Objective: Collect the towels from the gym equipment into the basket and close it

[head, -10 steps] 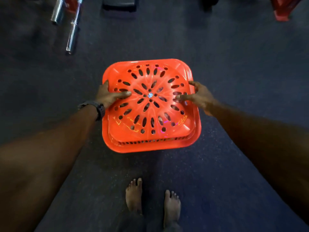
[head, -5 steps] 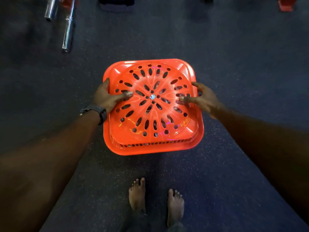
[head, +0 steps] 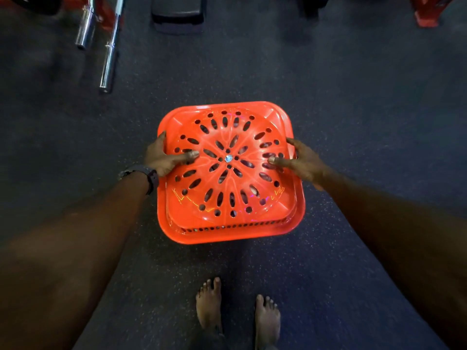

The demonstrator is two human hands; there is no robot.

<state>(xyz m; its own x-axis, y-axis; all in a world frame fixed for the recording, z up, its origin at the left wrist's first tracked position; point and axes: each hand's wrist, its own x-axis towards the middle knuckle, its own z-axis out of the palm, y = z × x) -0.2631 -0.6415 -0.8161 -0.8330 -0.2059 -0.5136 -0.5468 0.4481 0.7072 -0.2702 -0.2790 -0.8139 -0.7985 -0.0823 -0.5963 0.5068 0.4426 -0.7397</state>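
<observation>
Head view. The orange basket (head: 228, 233) stands on the dark speckled floor (head: 353, 122), directly ahead of the person's two bare feet (head: 209, 304). The perforated orange lid (head: 227, 193) lies flat on top of the basket, inside its rim; a small shiny stud (head: 229, 158) marks the lid's middle.

The left hand (head: 164, 157) grips the lid at the basket's left edge: thumb laid across the lid top toward the stud, fingers curled over the side. A dark wristwatch (head: 146, 174) sits on that wrist, just beside the basket's left rim.

The right hand (head: 302, 160) grips the lid at the basket's right edge in the mirrored pose, thumb pointing inward toward the stud, fingers wrapped over the edge.

Beyond the basket to its far left, two chrome barbell ends (head: 108, 59) lie on the floor. A dark bench base (head: 178, 13) sits beyond the basket, well apart from it. Towels cannot be made out through the lid holes.
</observation>
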